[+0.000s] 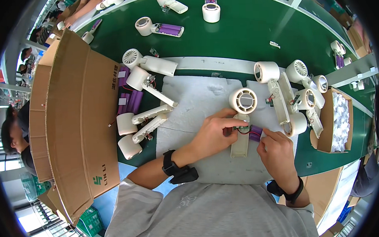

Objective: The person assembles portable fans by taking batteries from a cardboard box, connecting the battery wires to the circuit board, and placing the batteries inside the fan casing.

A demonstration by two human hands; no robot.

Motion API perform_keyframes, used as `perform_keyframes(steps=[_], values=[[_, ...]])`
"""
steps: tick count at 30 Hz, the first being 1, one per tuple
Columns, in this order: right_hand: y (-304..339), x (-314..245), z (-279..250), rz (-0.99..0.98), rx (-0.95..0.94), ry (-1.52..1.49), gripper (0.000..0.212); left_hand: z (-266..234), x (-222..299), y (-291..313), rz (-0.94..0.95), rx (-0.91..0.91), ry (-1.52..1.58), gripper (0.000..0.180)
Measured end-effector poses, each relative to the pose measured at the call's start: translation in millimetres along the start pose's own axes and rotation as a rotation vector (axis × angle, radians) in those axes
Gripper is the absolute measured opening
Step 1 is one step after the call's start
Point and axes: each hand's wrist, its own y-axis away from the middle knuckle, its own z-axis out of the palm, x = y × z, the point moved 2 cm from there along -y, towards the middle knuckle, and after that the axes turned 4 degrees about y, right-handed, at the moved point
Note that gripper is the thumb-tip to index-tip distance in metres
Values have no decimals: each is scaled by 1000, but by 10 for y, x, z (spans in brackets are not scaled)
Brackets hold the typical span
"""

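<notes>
On the bench's grey mat (197, 97), our left hand (215, 134) pinches the wiring inside an open handheld fan (242, 116); our right hand (278, 151) grips the purple battery (255, 133) beside it, mid-assembly, needing careful seating.

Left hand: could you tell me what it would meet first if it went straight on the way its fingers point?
The left hand points right, so it would likely meet the purple battery first, then the right hand; depth is unclear.
</notes>
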Motion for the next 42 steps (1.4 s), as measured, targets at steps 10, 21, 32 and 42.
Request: perform_keyframes(steps=[10, 21, 32, 42], values=[[45, 62, -62, 17, 87, -177, 8, -29, -10, 6, -79, -57, 142, 37], [-1, -42, -80, -209, -248, 285, 16, -23, -48, 1, -164, -58, 164, 38], [104, 165, -166, -114, -101, -74, 10, -42, -57, -16, -178, -81, 216, 37], [397, 1113, -1274, 827, 377, -74, 16, 23, -55, -79, -179, -47, 210, 37]])
